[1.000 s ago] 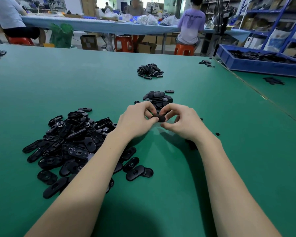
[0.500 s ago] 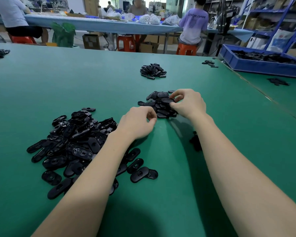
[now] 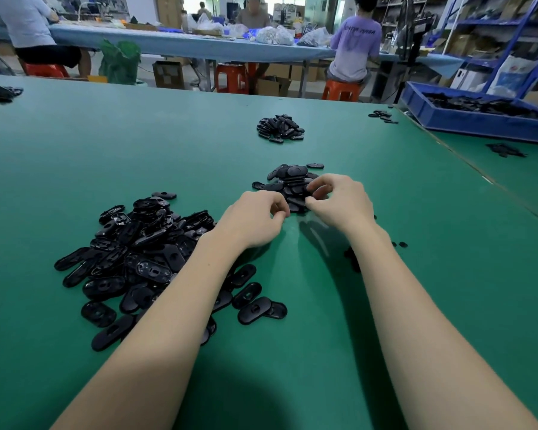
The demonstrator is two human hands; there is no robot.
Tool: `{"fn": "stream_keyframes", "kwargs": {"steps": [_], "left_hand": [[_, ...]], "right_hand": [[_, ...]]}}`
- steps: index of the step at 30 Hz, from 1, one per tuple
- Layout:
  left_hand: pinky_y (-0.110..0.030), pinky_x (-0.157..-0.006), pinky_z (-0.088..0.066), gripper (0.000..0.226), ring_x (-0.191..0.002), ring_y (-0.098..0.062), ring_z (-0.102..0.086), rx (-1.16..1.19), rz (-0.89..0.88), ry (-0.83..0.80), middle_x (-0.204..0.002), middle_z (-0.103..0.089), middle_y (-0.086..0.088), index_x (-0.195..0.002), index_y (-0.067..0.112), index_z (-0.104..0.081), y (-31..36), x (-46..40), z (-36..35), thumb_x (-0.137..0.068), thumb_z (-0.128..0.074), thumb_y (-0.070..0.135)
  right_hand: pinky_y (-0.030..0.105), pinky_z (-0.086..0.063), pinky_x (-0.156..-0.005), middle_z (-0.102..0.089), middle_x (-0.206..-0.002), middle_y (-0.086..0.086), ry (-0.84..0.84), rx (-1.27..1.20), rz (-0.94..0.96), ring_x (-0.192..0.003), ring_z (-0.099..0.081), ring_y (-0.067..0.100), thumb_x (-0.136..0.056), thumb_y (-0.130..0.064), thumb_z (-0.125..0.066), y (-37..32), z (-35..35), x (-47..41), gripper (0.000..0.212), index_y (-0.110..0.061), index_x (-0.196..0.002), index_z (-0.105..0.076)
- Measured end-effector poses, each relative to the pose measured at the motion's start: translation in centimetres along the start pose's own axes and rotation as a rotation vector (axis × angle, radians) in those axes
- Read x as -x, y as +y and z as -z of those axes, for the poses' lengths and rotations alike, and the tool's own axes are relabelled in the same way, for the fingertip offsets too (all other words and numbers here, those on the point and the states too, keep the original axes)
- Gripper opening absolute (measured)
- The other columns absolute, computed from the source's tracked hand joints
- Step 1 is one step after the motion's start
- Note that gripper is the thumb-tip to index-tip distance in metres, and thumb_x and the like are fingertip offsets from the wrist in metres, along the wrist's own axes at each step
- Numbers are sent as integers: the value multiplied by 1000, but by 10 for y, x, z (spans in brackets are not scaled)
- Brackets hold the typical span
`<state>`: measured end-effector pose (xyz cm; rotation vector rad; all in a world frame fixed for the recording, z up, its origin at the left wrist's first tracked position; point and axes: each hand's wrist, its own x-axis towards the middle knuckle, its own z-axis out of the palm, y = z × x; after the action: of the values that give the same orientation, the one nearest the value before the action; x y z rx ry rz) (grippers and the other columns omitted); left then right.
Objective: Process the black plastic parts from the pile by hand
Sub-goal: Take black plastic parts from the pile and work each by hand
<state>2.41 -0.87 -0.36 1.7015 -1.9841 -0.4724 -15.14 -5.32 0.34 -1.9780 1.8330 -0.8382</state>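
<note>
I see a green table (image 3: 75, 144) filling most of the frame. At the upper right sits a blue bin (image 3: 479, 122) in front of blue shelving (image 3: 525, 23). Along the top runs a long blue-covered bench (image 3: 184, 41), with people seated at it on orange stools (image 3: 340, 90). A green bag (image 3: 118, 62) and cardboard boxes (image 3: 168, 74) stand beneath it.

Single head-worn wide-angle view, forward and down, close over the green table (image 3: 385, 305).
</note>
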Motion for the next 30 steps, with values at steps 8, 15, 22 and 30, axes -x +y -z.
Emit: {"fn": "stream_keyframes", "kwargs": {"steps": [8,15,22,30], "left_hand": [[-29,-90,-51,23,-91,-15,-66,71,-7,47,-99,-73,6,-95,29,-73,-2,2,27,-96,-52,18],[-26,-84,-53,34,-94,-17,-68,122,105,123,-94,-74,10,-100,23,-73,-25,4,51,-100,-41,11],[-12,-72,-46,35,-83,-10,-64,98,137,98,-90,-72,14,-96,27,-71,-33,3,49,-100,-40,11],[-41,-96,-51,21,-102,-25,-64,-149,242,113,-108,-72,2,-96,33,-68,-38,4,52,-94,-48,29]], "right_hand": [[25,-43,-64,-70,-83,-20,-31,-48,57,-85,-64,8,-87,-33,-64,-7,-21,39,10,-36,-88,-73],[25,-43,-67,-70,-84,-21,-109,-61,100,-86,-63,7,-87,-34,-64,-17,-28,40,8,-35,-89,-72],[24,-39,-67,-69,-93,-25,-228,-72,284,-68,-48,-7,-82,-38,-67,-36,-41,45,15,-42,-97,-71],[36,-48,-98,-57,-130,-11,-345,33,415,-121,-51,16,-79,-38,-69,-53,-49,58,54,-46,-132,-59]]}}
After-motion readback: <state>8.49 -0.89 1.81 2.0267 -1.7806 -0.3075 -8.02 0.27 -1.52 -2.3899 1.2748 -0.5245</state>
